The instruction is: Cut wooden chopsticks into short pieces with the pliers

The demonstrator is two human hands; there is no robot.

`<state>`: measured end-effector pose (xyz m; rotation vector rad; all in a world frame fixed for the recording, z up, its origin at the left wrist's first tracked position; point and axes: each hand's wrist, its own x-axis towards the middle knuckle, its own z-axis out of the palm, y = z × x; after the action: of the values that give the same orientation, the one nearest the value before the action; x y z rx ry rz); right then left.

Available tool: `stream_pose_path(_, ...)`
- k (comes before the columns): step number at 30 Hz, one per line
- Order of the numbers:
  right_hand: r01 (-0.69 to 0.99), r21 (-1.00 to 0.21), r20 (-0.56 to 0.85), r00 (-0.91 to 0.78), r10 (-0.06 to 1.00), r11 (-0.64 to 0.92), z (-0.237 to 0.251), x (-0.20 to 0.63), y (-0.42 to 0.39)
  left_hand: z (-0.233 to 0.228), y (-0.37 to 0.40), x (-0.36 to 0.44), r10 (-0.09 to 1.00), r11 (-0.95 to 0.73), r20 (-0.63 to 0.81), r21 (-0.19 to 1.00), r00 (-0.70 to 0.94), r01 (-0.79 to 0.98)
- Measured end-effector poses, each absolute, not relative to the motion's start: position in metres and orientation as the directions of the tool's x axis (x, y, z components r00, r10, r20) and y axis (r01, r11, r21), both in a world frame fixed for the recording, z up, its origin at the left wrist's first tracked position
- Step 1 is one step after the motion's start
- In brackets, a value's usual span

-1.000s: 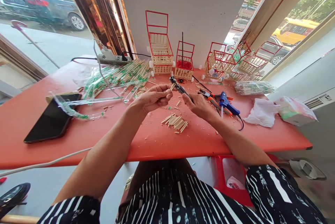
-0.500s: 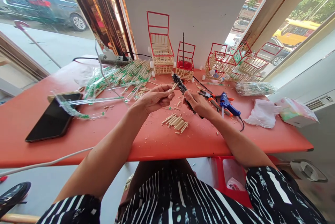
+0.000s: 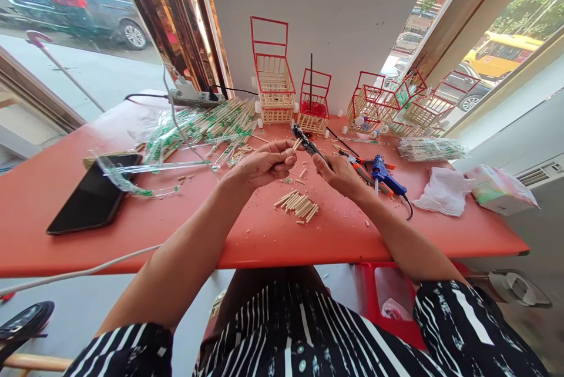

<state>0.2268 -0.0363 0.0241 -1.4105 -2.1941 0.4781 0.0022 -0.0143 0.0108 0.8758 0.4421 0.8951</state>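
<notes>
Near the centre of the frame your left hand [image 3: 264, 164] pinches a short wooden stick [image 3: 296, 144] between thumb and fingertips, its free end pointing up and right at the black pliers [image 3: 305, 141] that your right hand [image 3: 339, 175] grips by the handles. Just below both hands a small pile of cut sticks [image 3: 298, 205] lies on the red table [image 3: 132, 230]. A blue glue gun [image 3: 384, 175] lies right of your right hand, and a dark phone [image 3: 94, 194] rests at the left.

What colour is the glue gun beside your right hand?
Blue glue gun, clearest in the head view, near the right hand.
</notes>
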Motion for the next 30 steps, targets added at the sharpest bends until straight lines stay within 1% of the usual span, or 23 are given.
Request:
stream_pose_path(2,0.738,-0.532,0.216,-0.355,0.91,0.414,0.023,0.227,-0.036,0.012,-0.014,0.002,0.821,0.322,0.014,0.814,0.571,-0.483)
stream_pose_path(6,0.743,-0.524,0.179,-0.382,0.907,0.416,0.019,0.231,-0.032,0.011,-0.013,0.0,0.823,0.299,0.018,0.836,0.568,-0.459)
stream_pose_path(9,0.778,-0.466,0.169,-0.389,0.906,0.421,0.018,0.233,-0.029,0.009,-0.013,0.001,0.839,0.271,-0.008,0.873,0.545,-0.404)
stream_pose_path(11,0.812,-0.427,0.156,-0.368,0.917,0.399,0.019,0.234,-0.028,0.008,-0.013,0.004,0.866,0.248,-0.036,0.897,0.499,-0.366)
stream_pose_path(13,0.82,-0.461,0.125,-0.317,0.94,0.338,0.022,0.234,-0.029,0.011,-0.013,0.005,0.923,0.19,-0.02,0.893,0.385,-0.409)
stream_pose_path(15,0.788,-0.555,0.084,-0.267,0.96,0.267,0.024,0.234,-0.029,0.015,-0.01,0.001,0.981,0.056,0.054,0.838,0.185,-0.542)
stream_pose_path(16,0.762,-0.604,0.067,-0.247,0.967,0.236,0.024,0.234,-0.029,0.018,-0.007,-0.004,0.993,-0.035,0.094,0.788,0.064,-0.615)
stream_pose_path(17,0.732,-0.647,0.053,-0.237,0.97,0.214,0.024,0.234,-0.029,0.02,-0.004,-0.011,0.99,-0.13,0.131,0.732,-0.049,-0.669)
stream_pose_path(19,0.667,-0.717,0.05,-0.237,0.97,0.2,0.022,0.234,-0.028,0.023,0.003,-0.028,0.958,-0.287,0.17,0.641,-0.233,-0.712)
stream_pose_path(20,0.631,-0.749,0.059,-0.242,0.969,0.203,0.02,0.234,-0.028,0.024,0.006,-0.036,0.94,-0.337,0.173,0.606,-0.294,-0.721)
stream_pose_path(22,0.565,-0.792,0.099,-0.251,0.963,0.229,0.016,0.233,-0.028,0.024,0.009,-0.044,0.922,-0.375,0.151,0.575,-0.356,-0.728)
stream_pose_path(24,0.528,-0.806,0.153,-0.249,0.956,0.266,0.013,0.233,-0.027,0.025,0.008,-0.04,0.934,-0.337,0.109,0.591,-0.341,-0.733)
stream_pose_path(27,0.489,-0.825,0.201,-0.214,0.956,0.283,0.01,0.233,-0.026,0.025,-0.001,-0.017,0.974,-0.21,0.082,0.67,-0.21,-0.712)
stream_pose_path(30,0.43,-0.875,0.162,-0.174,0.971,0.223,0.008,0.233,-0.021,0.024,-0.012,0.007,0.995,-0.094,0.082,0.77,-0.047,-0.631)
